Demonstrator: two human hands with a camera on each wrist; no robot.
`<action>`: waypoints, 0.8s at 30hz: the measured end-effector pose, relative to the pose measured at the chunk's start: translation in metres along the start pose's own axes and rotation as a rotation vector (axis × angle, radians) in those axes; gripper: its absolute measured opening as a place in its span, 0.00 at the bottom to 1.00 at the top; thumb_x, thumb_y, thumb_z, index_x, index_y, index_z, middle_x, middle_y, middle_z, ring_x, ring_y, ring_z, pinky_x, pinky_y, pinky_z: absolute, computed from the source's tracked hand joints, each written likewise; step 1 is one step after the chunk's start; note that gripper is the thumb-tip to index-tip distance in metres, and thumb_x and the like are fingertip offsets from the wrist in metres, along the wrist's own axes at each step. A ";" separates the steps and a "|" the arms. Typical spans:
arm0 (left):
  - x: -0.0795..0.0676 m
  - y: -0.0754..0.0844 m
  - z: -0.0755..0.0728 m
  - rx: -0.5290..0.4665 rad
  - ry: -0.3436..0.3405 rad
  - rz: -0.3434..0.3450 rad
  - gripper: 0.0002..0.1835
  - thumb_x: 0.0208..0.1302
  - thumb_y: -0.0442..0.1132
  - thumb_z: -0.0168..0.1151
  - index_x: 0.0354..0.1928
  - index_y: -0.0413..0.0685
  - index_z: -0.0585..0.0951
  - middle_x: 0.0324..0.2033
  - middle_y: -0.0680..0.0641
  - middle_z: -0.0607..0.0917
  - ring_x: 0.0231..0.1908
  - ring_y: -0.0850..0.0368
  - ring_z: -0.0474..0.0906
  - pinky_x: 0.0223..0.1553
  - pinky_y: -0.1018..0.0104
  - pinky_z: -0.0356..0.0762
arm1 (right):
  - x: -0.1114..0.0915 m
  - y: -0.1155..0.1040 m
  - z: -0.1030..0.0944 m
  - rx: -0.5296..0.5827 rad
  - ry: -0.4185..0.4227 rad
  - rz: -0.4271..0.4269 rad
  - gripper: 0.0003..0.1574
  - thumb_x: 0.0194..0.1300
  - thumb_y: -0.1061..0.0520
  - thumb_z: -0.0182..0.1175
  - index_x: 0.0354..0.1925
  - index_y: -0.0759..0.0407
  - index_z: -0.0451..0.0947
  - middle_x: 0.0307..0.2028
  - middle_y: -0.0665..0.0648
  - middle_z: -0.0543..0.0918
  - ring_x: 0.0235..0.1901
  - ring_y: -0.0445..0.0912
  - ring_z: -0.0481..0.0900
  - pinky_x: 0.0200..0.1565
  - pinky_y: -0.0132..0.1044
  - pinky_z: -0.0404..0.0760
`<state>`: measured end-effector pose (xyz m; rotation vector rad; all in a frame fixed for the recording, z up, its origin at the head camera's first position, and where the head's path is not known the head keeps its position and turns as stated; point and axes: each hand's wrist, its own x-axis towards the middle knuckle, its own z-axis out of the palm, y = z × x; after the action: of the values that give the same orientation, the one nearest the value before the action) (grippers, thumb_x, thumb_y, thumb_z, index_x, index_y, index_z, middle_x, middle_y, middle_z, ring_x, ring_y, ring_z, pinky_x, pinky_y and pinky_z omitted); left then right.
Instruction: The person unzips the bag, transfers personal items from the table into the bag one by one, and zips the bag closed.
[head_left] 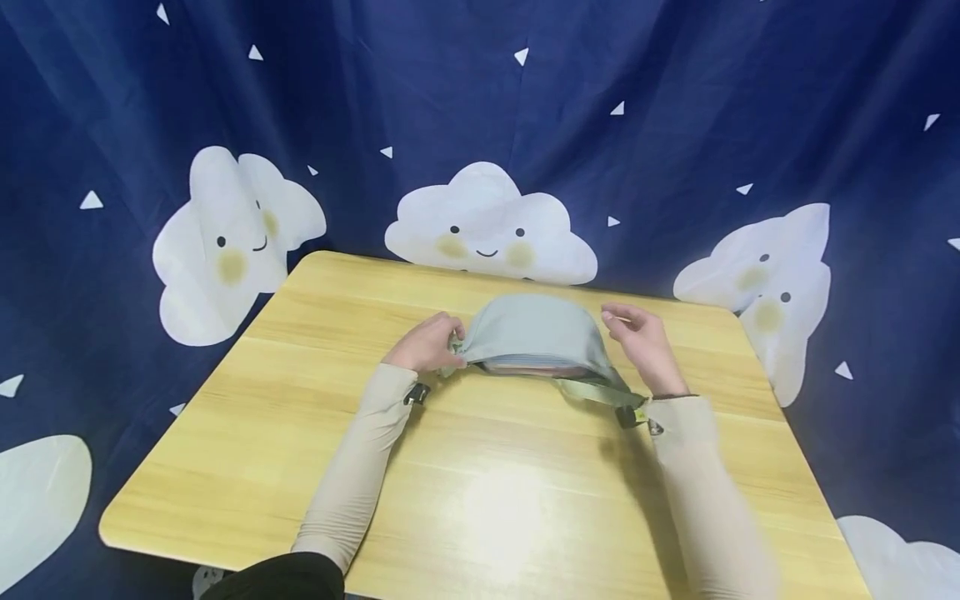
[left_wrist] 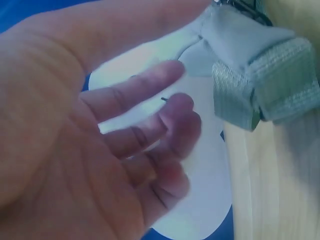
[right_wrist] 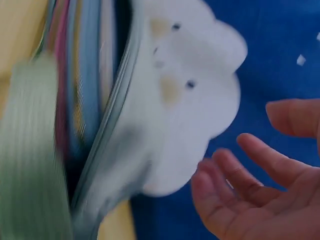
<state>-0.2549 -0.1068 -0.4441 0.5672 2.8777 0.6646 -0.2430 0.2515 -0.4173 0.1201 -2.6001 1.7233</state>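
A pale grey-green waist bag (head_left: 536, 325) stands on the table, its zipped mouth gaping towards me. Layers of blue, pink and yellow material (right_wrist: 85, 75) show inside. At the bag's left end is my left hand (head_left: 429, 343). The left wrist view shows its thumb reaching to the webbing end (left_wrist: 280, 75); its tip is out of frame, and the loosely bent fingers are apart from the bag. My right hand (head_left: 641, 342) is raised beside the bag's right end, fingers relaxed and holding nothing. A green strap (right_wrist: 32, 150) hangs off the bag's right side.
The wooden table (head_left: 262, 433) has rounded corners. Behind it hangs a dark blue curtain (head_left: 450, 83) printed with white clouds and triangles. Both wrists carry small dark devices (head_left: 417, 393) at the cuffs.
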 end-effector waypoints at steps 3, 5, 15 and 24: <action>0.003 0.001 0.003 -0.016 -0.008 0.040 0.23 0.48 0.41 0.76 0.47 0.44 0.80 0.43 0.46 0.80 0.44 0.52 0.75 0.52 0.58 0.77 | -0.012 -0.016 0.017 0.047 -0.006 -0.087 0.25 0.72 0.51 0.57 0.59 0.66 0.76 0.56 0.67 0.81 0.46 0.40 0.84 0.51 0.35 0.84; 0.004 0.001 0.004 -0.027 -0.025 0.057 0.22 0.48 0.39 0.76 0.46 0.43 0.80 0.41 0.47 0.81 0.43 0.52 0.76 0.50 0.59 0.78 | -0.018 -0.024 0.030 0.089 -0.050 -0.126 0.23 0.71 0.53 0.58 0.56 0.69 0.77 0.53 0.68 0.83 0.44 0.41 0.85 0.49 0.37 0.85; 0.003 0.001 0.007 0.023 -0.053 0.010 0.19 0.50 0.37 0.75 0.45 0.44 0.80 0.38 0.46 0.85 0.37 0.55 0.77 0.43 0.62 0.79 | -0.029 -0.035 0.092 0.217 -0.251 -0.034 0.25 0.72 0.53 0.57 0.57 0.71 0.75 0.52 0.69 0.83 0.50 0.55 0.84 0.57 0.54 0.81; 0.003 0.000 0.007 0.081 -0.047 -0.027 0.06 0.52 0.38 0.73 0.24 0.49 0.83 0.25 0.52 0.82 0.24 0.58 0.75 0.25 0.69 0.72 | -0.027 -0.025 0.138 0.236 -0.338 -0.015 0.23 0.72 0.55 0.56 0.57 0.70 0.75 0.50 0.69 0.84 0.53 0.63 0.82 0.57 0.56 0.81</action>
<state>-0.2557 -0.1027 -0.4507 0.5463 2.8739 0.5260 -0.2109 0.1165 -0.4500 0.4721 -2.5806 2.1678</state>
